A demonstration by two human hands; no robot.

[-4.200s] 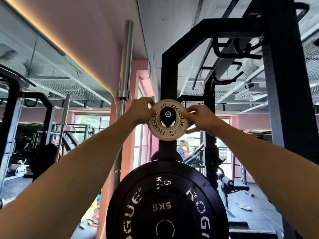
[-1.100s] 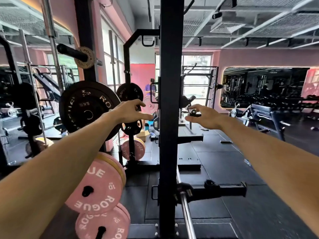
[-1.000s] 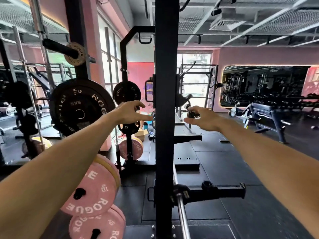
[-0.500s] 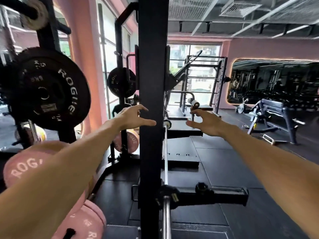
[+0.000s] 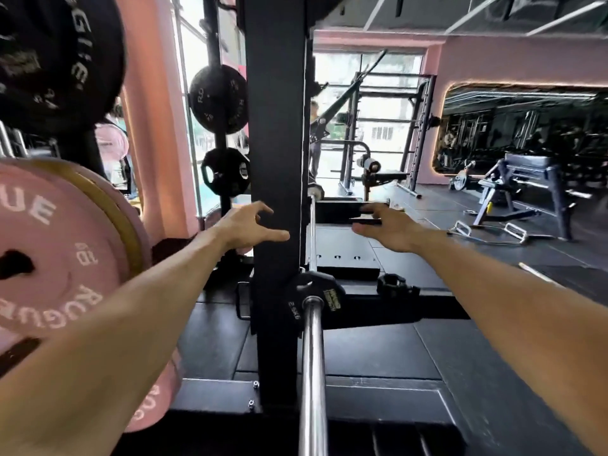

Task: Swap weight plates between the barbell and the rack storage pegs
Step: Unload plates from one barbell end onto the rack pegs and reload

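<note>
Black rubber floor (image 5: 378,353) (matte), pink walls (image 5: 513,60), rack upright (image 5: 276,159).

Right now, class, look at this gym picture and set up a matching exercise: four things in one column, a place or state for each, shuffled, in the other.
Things:
1. small black plate
2. pink Rogue plate
3. left hand
4. barbell collar

Places or states:
A. stored on a rack peg at far left
B. lying on the safety arm
C. open, in front of the rack upright
D. loaded on the barbell sleeve

Pairs: 1-D, 2-A, 3-C, 4-B
</note>
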